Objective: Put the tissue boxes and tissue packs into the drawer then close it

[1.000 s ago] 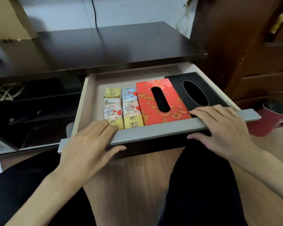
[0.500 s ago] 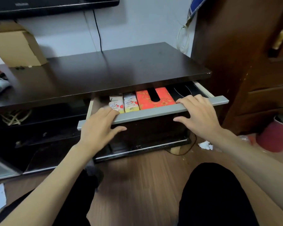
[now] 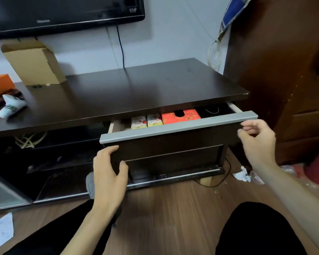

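Grey metal ran just above my left hand (image 3: 108,173): the drawer (image 3: 177,127) front's long handle strip, with the drawer a narrow gap short of shut under the dark bench (image 3: 129,92). Both hands were off it and empty, left fingers (image 3: 110,150) loosely spread below the strip's left end, right hand (image 3: 257,140) half curled just beside its right end, grasping nothing. Beyond my fingers, through the gap, the yellow and white tissue packs (image 3: 146,121) sat left of the red tissue box (image 3: 180,115), with the black tissue box (image 3: 212,111) to its right (mostly in shadow). Packing looked done to me; closing was the step in hand. I judged the next move called for a flat, even push on the front panel from both hands, fingertips kept clear of the closing gap. Nothing inside seemed to stand above the rim, so I expected no snag. Farther off, a cardboard box (image 3: 34,62) and an orange box (image 3: 0,85) rested on the bench under the television (image 3: 63,13), well away from my fingers; crumpled paper (image 3: 241,174) lay on the floor below my right hand.
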`<state>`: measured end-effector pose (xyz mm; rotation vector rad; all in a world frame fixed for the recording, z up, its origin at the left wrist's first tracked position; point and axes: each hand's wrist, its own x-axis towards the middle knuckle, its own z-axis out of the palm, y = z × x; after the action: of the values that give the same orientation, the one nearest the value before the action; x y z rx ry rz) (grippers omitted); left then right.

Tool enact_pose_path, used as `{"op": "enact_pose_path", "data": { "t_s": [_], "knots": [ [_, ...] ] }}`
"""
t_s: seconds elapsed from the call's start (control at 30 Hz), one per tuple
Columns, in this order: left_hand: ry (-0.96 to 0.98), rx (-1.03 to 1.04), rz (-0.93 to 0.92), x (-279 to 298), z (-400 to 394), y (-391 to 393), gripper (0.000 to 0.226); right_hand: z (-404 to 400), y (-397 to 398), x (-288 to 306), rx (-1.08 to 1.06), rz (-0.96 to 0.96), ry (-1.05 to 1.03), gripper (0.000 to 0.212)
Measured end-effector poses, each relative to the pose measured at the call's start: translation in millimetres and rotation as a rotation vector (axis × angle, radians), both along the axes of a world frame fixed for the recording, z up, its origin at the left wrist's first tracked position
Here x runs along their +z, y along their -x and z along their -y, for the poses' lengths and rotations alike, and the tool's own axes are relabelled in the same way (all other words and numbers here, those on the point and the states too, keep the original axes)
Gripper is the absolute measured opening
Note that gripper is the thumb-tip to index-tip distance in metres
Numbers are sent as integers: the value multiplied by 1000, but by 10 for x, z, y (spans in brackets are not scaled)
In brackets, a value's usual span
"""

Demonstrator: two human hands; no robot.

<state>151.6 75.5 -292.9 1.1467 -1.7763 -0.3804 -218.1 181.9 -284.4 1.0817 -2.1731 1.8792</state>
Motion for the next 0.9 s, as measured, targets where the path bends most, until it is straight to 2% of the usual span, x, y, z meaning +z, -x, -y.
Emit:
{"op": "enact_pose_path", "data": {
  "t_s": [0.07,0.2,0.27,0.5,0.63,0.73,0.9],
  "knots": [
    [-48,-11,81,-36,3,24,55,25,-54,-92,14,-13,-144,39],
    [-52,-16,252,-87,87,123,79,168,-294,-221,12,-74,-296,78],
    [-37,-38,312,-154,153,134,89,273,-362,-272,23,-99,-368,87],
    [45,-79,490,-304,623,141,85,705,-252,-253,2,-134,-403,86],
    [69,-62,597,-313,960,175,90,945,-124,-242,23,-148,-435,86],
    [53,-57,663,-306,1179,247,94,1136,-22,-234,30,-180,-460,87],
    [-16,-78,731,-245,1323,303,89,1282,36,-290,58,-233,-489,86]
  ]
}}
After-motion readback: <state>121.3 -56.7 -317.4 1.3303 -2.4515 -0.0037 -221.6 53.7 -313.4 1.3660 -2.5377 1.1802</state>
